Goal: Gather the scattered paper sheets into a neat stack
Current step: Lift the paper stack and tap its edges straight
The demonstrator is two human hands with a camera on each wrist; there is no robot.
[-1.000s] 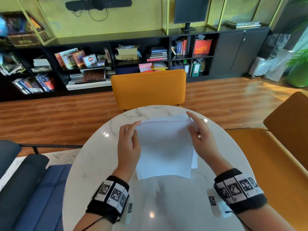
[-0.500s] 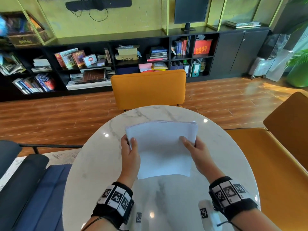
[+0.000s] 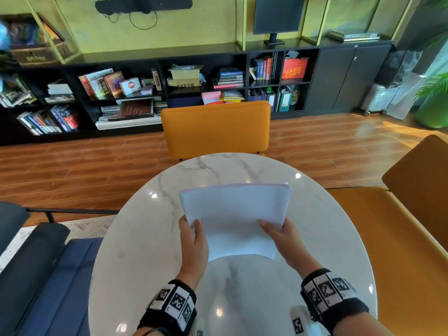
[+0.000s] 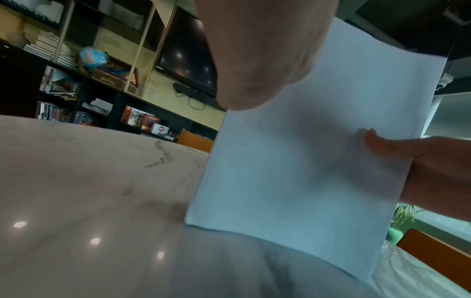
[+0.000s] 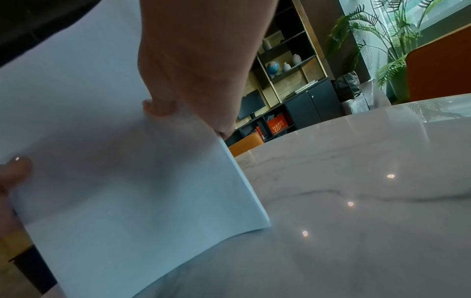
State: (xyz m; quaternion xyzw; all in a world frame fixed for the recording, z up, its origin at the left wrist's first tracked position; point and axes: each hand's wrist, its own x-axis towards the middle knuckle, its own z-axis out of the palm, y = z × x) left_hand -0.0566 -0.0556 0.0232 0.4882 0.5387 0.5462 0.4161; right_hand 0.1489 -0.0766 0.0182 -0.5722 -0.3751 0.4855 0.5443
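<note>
Left wrist: black band (image 3: 173, 305) carrying white tiles printed with black square codes; thin dark cable trailing beneath.
Right wrist: matching black band (image 3: 333, 295), same coded tiles; white tagged block (image 3: 297, 322) beside it.
Forearms: bare.

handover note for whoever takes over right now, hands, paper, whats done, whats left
Left hand: grips the left edge of the paper stack, thumb on top.
Right hand: grips the right edge, thumb on top.
Paper: all sheets in view are in one stack, held tilted over the marble table, its near edge low by the tabletop. No loose sheets seen on the table.
Done: sheets gathered, edges look roughly even.
Left: probably tap the edges square, then lay the stack flat.
</note>
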